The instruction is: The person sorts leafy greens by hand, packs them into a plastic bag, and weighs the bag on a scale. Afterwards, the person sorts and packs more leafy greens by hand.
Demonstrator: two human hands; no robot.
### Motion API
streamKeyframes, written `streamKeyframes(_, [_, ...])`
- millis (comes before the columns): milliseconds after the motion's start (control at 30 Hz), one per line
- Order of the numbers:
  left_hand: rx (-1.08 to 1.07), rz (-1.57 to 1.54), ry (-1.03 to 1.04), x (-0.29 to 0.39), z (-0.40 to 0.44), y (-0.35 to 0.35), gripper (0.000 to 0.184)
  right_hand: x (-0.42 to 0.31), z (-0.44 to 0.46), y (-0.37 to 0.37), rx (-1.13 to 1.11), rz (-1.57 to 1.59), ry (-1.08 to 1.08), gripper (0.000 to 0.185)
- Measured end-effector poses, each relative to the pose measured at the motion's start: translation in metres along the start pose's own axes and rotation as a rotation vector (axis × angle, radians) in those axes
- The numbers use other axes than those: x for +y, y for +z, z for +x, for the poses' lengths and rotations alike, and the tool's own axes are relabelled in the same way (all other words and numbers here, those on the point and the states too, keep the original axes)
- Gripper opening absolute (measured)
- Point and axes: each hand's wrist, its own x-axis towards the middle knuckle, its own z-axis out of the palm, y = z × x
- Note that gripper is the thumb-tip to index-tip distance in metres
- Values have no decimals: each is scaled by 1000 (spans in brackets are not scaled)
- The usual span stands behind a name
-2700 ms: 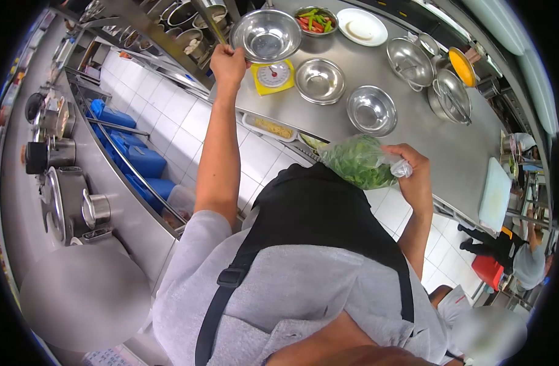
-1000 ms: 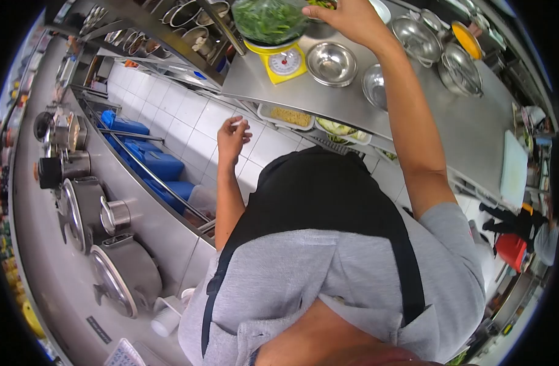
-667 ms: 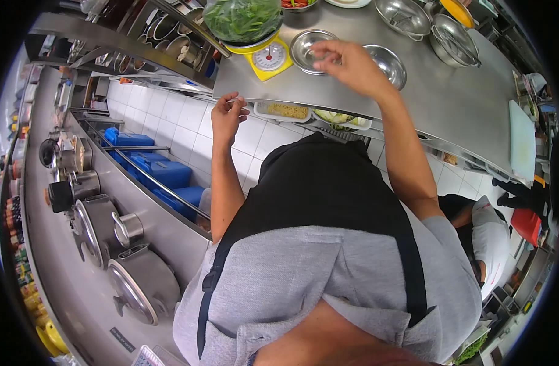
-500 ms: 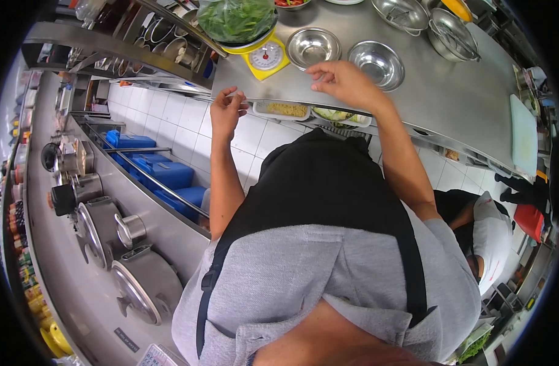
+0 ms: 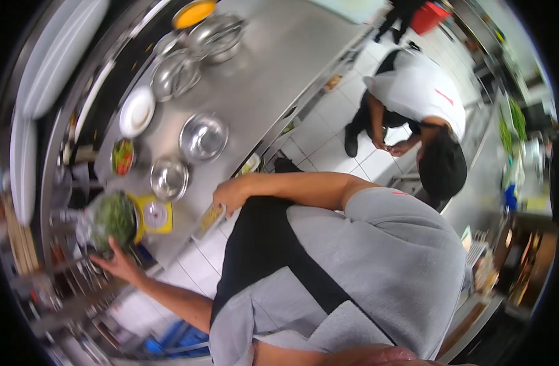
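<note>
My left hand (image 5: 118, 265) is open, fingers spread, right beside the clear plastic bag of leafy greens (image 5: 113, 219). The bag rests on the pan of a yellow kitchen scale (image 5: 165, 222); part of the pan is hidden. My right hand (image 5: 232, 193) hangs loosely at the front edge of the steel table (image 5: 264, 79), with its fingers partly visible and nothing seen in them. Just below that edge, close to my right fingers, is a tray of yellowish food (image 5: 210, 218). Two steel bowls, one nearer the scale (image 5: 169, 179) and one farther off (image 5: 204, 137), stand on the table.
A bowl of cut red and green vegetables (image 5: 123, 157), a white plate (image 5: 137, 111) and steel bowls with whisks (image 5: 215, 38) line the table's far side. A co-worker in a white shirt (image 5: 423, 91) bends over in the aisle to the right. Blue containers (image 5: 182, 338) stand low behind my left arm.
My view has swung round, so the table now lies to the upper left. My left hand has reached out to the bag of greens, fingers spreading. My right hand has drawn back to the table edge.
</note>
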Motion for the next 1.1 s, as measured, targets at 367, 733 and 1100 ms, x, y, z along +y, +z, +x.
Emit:
streamKeyframes(367, [64, 124, 497, -12, 78, 7, 38, 93, -125, 39, 210, 117, 540, 46])
streamKeyframes(733, [311, -293, 659, 152, 23, 24, 22, 65, -181, 81, 476, 329, 843, 41])
streamKeyframes(1100, [-449, -716, 413, 139, -51, 127, 27, 14, -214, 211, 919, 508, 1091, 48])
